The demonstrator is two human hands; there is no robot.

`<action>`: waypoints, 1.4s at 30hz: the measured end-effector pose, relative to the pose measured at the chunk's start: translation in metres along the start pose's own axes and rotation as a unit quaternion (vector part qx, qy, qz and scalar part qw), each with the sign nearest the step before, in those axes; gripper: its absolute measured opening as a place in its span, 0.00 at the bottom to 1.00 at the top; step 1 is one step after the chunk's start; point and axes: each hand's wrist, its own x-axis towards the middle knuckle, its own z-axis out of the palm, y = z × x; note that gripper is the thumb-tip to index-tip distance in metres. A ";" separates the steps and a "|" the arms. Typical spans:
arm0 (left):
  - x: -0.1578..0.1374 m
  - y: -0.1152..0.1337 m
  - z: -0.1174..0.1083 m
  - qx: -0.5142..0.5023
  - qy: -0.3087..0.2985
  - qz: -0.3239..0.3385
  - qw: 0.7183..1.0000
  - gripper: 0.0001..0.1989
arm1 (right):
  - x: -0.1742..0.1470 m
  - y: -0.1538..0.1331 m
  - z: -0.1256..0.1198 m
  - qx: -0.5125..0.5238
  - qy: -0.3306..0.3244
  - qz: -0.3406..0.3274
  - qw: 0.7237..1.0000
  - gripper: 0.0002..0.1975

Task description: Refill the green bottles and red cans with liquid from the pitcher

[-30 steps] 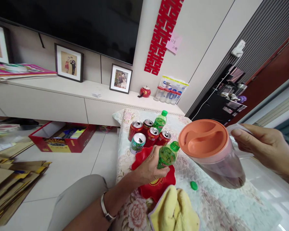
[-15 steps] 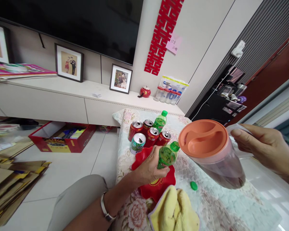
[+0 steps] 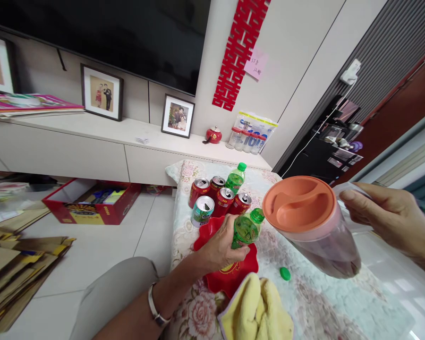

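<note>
So the left hand had its fingers closed around a green bottle over the red tray. The right hand gripped the handle of a clear pitcher, tilted toward the bottle, dark liquid inside. The pitcher's orange lid was right at the bottle's top; couldn't tell if they touched.

Pretty crowded table, tbh: four red cans, a teal can and another green bottle were bunched just beyond the tray. A yellow cloth overlapped the tray's near edge, and a loose green cap lay near it.

Writing-wise, the red wall strip repeated the 囍 character. A pink note had handwriting starting with maybe "35". Can lettering was too small to read, and red-lidded jars blocked some big blue digits on a plastic bag.
</note>
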 end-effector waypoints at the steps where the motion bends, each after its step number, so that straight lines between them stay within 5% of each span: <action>1: 0.000 0.000 0.000 0.000 0.000 0.000 1.000 0.23 | 0.000 0.001 0.000 0.001 0.000 0.000 1.000 0.31; 42: 0.001 -0.001 0.000 -0.011 -0.004 0.001 1.000 0.23 | 0.000 0.001 -0.001 0.008 -0.013 0.000 1.000 0.31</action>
